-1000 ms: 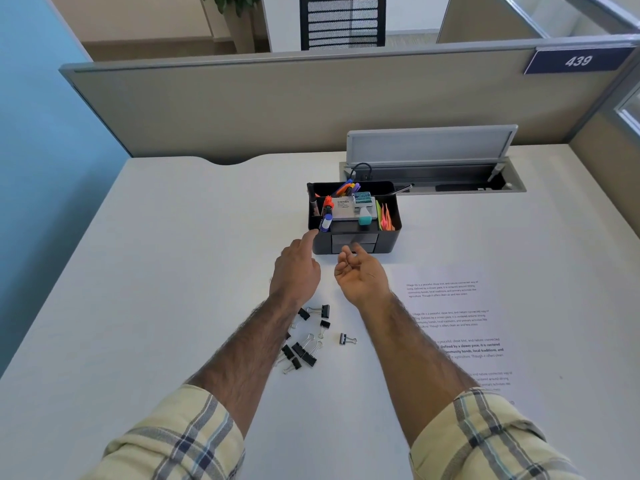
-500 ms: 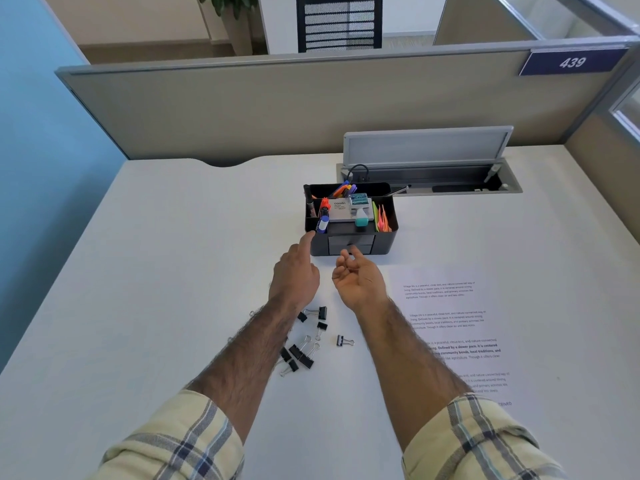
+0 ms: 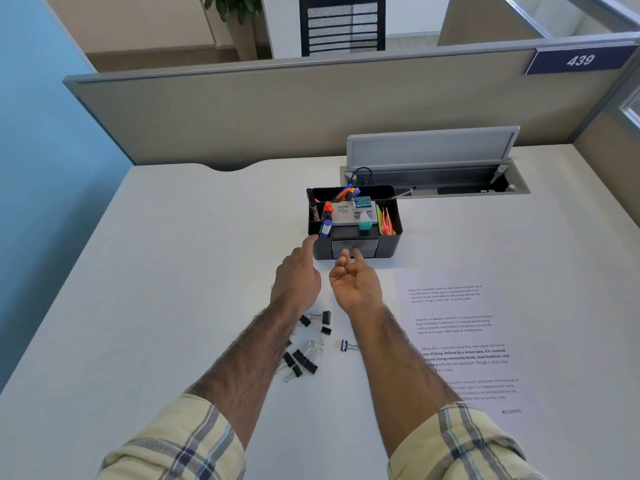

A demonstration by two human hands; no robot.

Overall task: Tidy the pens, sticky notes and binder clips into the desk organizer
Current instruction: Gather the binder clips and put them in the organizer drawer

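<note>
A black desk organizer (image 3: 390,244) stands mid-desk. It holds coloured pens (image 3: 346,194), a blue-capped marker (image 3: 326,227), a grey box (image 3: 343,213) and neon sticky notes (image 3: 386,221). Its small front drawer (image 3: 360,244) looks closed. My left hand (image 3: 297,277) rests palm down, with the index fingertip touching the organizer's front left corner. My right hand (image 3: 356,285) is palm up, its fingers curled at the drawer front; what they grip is hidden. Several black binder clips (image 3: 306,360) lie loose on the desk between my forearms.
A printed sheet of paper (image 3: 460,341) lies on the desk to the right of my right arm. Behind the organizer a cable tray (image 3: 450,187) sits with its lid (image 3: 433,148) raised. A beige partition (image 3: 277,112) closes the desk's far edge.
Both hands stay almost where they were. My right hand's fingertips have edged a little closer to the drawer front. The binder clips have not moved.
</note>
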